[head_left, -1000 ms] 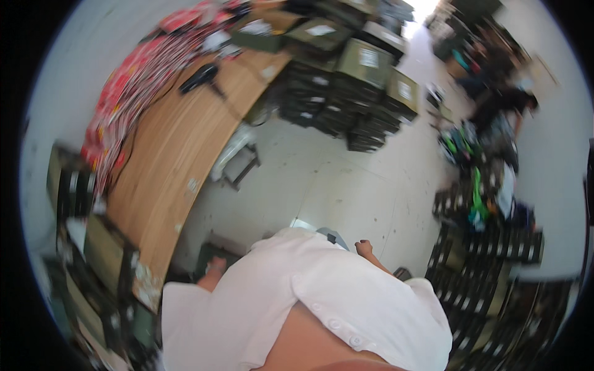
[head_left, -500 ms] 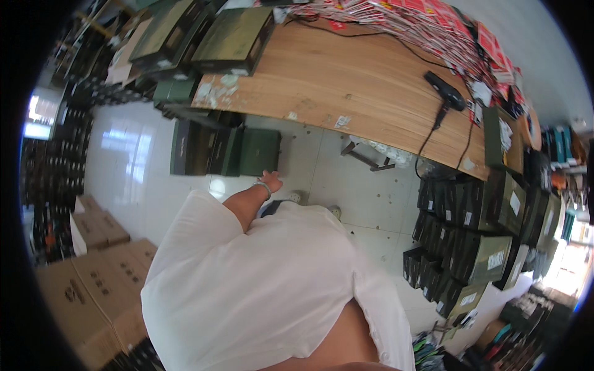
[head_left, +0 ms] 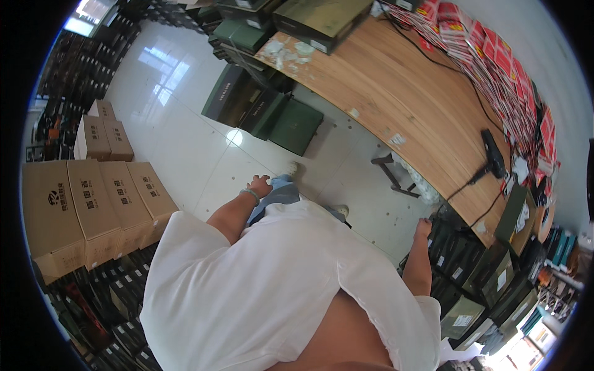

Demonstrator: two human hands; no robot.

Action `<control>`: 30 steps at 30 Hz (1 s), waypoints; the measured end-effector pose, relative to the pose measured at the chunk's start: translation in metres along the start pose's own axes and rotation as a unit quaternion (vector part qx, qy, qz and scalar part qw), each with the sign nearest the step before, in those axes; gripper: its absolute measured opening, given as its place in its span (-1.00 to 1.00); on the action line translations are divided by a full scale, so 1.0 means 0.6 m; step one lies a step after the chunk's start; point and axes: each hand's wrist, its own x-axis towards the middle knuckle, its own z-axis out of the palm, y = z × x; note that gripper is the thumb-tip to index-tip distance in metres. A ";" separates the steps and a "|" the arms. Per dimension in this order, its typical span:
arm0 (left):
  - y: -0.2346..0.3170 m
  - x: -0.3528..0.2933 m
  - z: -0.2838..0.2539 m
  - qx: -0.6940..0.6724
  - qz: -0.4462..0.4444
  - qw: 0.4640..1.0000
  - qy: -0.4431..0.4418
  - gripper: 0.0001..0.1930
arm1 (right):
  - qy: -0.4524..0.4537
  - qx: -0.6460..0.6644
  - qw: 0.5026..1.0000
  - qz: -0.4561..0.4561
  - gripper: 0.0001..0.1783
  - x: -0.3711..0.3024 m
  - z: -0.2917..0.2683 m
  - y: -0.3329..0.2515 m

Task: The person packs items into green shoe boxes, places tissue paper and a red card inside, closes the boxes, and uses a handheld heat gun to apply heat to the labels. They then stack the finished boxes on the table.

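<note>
My left hand point(head_left: 258, 185), with a pale bracelet at the wrist, hangs over the tiled floor beside my jeans. Its fingers are slightly bent and apart, and nothing is in them. Nearest to it is a dark green lidded box point(head_left: 296, 127) on the floor, out of contact. On the other side, my right hand point(head_left: 423, 228) is curled closed with no object showing in it. It appears close to the near edge of the wooden table point(head_left: 396, 93) and the stacked dark boxes point(head_left: 455, 244); whether it touches them I cannot tell.
A black hair dryer point(head_left: 493, 154) with a cord lies on the table, near a heap of red-and-white printed packets point(head_left: 482, 68). A dark stool point(head_left: 393, 176) stands under the table. Brown cartons point(head_left: 93, 198) are stacked at left, and more green boxes point(head_left: 322, 21) sit on the table's far end.
My body has turned left, so the table slants in view. The left hand has come away from the green box on the floor. My right hand has come into view.
</note>
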 end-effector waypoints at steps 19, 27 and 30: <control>-0.357 0.600 -0.426 0.016 -0.125 0.989 0.083 0.39 | -0.216 -0.292 0.932 -0.019 -0.43 -0.571 0.174 -0.361; -0.350 0.646 -0.493 0.034 -0.124 0.991 0.022 0.56 | -0.170 -0.290 0.942 0.006 -0.46 -0.581 0.156 -0.384; -0.354 0.657 -0.489 0.024 -0.119 0.992 0.032 0.55 | -0.181 -0.311 0.933 -0.022 -0.48 -0.585 0.156 -0.390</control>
